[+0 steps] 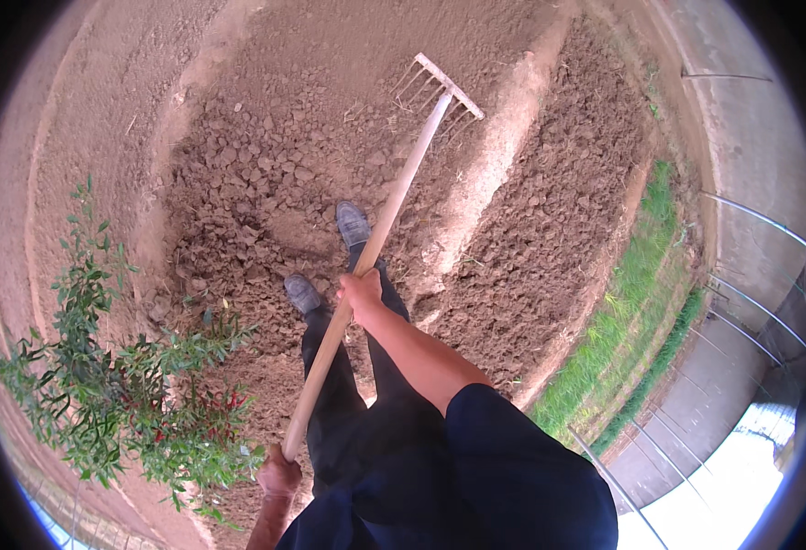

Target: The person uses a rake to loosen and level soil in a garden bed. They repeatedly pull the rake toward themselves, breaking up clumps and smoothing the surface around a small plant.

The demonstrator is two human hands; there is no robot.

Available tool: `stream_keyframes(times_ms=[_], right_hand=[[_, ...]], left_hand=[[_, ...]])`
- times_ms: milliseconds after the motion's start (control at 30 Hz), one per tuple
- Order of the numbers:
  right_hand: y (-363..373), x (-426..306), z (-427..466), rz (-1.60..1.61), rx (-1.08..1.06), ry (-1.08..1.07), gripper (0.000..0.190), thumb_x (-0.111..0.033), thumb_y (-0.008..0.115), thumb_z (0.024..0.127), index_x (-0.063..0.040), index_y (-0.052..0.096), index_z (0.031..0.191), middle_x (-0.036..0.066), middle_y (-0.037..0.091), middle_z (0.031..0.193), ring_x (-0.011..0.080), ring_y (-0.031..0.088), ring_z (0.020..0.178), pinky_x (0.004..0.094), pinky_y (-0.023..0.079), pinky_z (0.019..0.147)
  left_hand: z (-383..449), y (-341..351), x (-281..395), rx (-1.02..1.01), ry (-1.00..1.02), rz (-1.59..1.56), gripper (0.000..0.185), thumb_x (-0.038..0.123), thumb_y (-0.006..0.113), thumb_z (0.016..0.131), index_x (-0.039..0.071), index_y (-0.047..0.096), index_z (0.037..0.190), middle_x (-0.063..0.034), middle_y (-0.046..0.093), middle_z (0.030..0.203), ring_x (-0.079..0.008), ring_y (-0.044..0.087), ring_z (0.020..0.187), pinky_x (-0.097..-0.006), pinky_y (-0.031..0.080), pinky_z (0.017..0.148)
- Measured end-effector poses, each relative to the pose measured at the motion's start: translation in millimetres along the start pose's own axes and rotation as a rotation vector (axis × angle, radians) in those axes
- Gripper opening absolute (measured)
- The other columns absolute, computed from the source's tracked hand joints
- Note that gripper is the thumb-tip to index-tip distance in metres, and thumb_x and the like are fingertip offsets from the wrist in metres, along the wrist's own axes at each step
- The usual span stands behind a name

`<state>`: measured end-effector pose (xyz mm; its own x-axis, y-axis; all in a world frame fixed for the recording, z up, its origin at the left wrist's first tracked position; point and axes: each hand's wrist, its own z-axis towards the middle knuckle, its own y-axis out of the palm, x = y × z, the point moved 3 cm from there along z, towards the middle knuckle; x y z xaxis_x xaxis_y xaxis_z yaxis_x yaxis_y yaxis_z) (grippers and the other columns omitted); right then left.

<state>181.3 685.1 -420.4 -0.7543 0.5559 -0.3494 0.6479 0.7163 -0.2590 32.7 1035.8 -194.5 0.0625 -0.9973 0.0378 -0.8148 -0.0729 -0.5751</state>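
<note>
A long wooden-handled rake (403,172) slants across the view from lower left to upper right. My right hand (363,294) wraps around the middle of the handle, in front of my legs. Lower down, my left hand (279,473) grips the handle's butt end beside my left thigh. The rake's dirt-coated head (448,86) is a straight bar with a row of long, thin tines. Its tines point back toward my feet, over the soil; whether they touch it I cannot tell. Clods of broken brown soil (258,155) lie around the head and my shoes (353,223).
A leafy chili pepper plant (162,405) with red pods stands close at my left. A pale, raised soil ridge (489,168) runs along the right, with another tilled strip (547,227) beyond. Farther right are green grassy plants (623,316), a grey wall (754,151) and thin metal rods (754,216).
</note>
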Motion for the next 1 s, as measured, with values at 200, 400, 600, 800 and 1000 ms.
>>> stream_keyframes(times_ms=[200,400,600,800,1000], right_hand=[[-18,-170,49,0.128,-0.011,-0.202,0.014,-0.010,0.066,0.088,-0.005,0.052,0.089,0.006,0.055,0.070,0.0174,0.057,0.056,0.0345,0.049,0.046],[-36,-225,24,0.012,0.011,-0.191,0.027,-0.016,0.069,0.090,-0.005,0.050,0.106,0.008,0.057,0.084,0.0184,0.059,0.061,0.0362,0.055,0.052],[-13,-106,20,-0.218,0.072,-0.081,0.046,-0.019,0.074,0.088,0.001,0.045,0.117,0.015,0.061,0.098,0.0239,0.065,0.068,0.0371,0.057,0.052],[22,80,-71,-0.253,-0.035,0.070,0.051,-0.014,0.071,0.087,0.001,0.034,0.118,0.017,0.061,0.083,0.0237,0.066,0.055,0.0386,0.054,0.046],[32,184,-108,-0.180,-0.192,0.159,0.049,-0.016,0.075,0.085,-0.006,0.031,0.103,0.014,0.059,0.078,0.0267,0.066,0.063,0.0400,0.056,0.050]], left_hand=[[150,-106,261,-0.078,0.269,-0.151,0.030,0.019,0.062,0.082,0.003,0.050,0.105,-0.0249,0.070,0.085,-0.0449,0.070,0.083,-0.0550,0.054,0.075],[170,-146,323,-0.025,0.422,-0.277,0.028,0.016,0.061,0.082,-0.002,0.052,0.102,-0.0273,0.069,0.086,-0.0452,0.069,0.086,-0.0538,0.054,0.080],[30,-87,117,-0.235,0.105,-0.129,0.026,0.021,0.063,0.084,0.006,0.052,0.102,-0.0283,0.068,0.078,-0.0481,0.069,0.078,-0.0584,0.053,0.073],[-117,-14,-100,-0.165,-0.091,0.015,0.030,0.019,0.071,0.076,0.012,0.052,0.098,-0.0202,0.068,0.071,-0.0426,0.068,0.066,-0.0561,0.054,0.059],[-146,9,-163,-0.209,-0.224,0.016,0.031,0.019,0.072,0.076,0.012,0.052,0.099,-0.0196,0.068,0.071,-0.0423,0.068,0.066,-0.0558,0.054,0.059]])
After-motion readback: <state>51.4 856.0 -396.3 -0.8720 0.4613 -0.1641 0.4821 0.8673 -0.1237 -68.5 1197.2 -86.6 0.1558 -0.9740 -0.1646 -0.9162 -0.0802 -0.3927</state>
